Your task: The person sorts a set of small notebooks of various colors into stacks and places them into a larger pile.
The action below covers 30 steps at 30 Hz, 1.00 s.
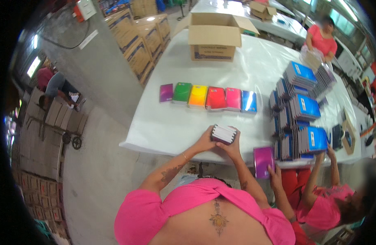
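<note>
A small stack of notebooks (224, 134) is held upright between my hands over the near edge of the table, page edges facing up and dark covers at the sides. My left hand (205, 141) grips its left side, and my right hand (233, 148) wraps the right side and bottom. Beyond them lies a row of notebook piles: purple (166, 93), green (181, 93), yellow (197, 96), red (216, 98), pink (233, 99) and blue (249, 101). The purple pile looks lowest. To the right, a co-worker's hand (274, 176) holds purple notebooks (263, 162) near the edge.
Tall stacks of blue notebooks (306, 107) stand on the white table (155, 130) at right, beside a seated co-worker (329, 200). An open cardboard box (212, 51) sits at the far side. A concrete pillar (102, 61) rises on the left. Another person (320, 41) works beyond.
</note>
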Each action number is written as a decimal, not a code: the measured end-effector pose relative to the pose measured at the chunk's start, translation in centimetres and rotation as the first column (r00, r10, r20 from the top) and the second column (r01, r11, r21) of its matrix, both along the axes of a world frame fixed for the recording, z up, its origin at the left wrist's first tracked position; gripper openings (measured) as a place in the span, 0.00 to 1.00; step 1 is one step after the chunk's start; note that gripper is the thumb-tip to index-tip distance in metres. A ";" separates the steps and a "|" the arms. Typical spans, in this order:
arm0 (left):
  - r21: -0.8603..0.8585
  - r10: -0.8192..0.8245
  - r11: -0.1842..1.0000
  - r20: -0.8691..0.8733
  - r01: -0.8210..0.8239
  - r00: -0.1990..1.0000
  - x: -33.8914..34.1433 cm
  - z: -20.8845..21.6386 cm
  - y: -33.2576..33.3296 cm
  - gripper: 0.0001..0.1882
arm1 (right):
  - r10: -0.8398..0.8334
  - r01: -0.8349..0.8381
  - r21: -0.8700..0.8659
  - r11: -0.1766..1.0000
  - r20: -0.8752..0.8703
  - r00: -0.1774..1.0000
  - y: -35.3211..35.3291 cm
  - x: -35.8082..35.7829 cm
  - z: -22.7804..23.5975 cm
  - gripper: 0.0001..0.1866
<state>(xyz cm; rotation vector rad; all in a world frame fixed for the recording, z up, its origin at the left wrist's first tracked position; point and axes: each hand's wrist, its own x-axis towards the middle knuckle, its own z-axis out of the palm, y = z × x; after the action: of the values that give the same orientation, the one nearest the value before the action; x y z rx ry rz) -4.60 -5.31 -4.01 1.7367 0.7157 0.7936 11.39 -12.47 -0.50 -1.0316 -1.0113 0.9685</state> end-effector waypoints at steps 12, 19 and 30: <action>0.710 0.167 0.607 -0.553 0.356 0.816 2.6 12.9 -1.1 0.60 | -0.038 0.039 -0.034 0.999 0.016 0.999 0.1 0.6 -2.2 0.47; 0.350 -0.100 0.628 -0.850 0.695 0.518 4.0 14.7 2.9 0.48 | -0.050 0.076 -0.095 0.993 0.246 0.968 -0.2 1.7 -1.4 0.45; 0.856 -0.423 0.205 -0.359 0.474 0.832 3.4 26.2 4.6 0.33 | 0.472 -0.528 0.239 0.815 -0.803 0.365 -6.2 5.5 2.7 0.53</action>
<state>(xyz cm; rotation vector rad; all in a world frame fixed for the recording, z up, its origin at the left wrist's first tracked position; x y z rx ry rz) -1.17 -0.76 22.20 2.8276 -0.4508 0.7641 16.85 -18.64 2.23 -0.1316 -0.4284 1.7956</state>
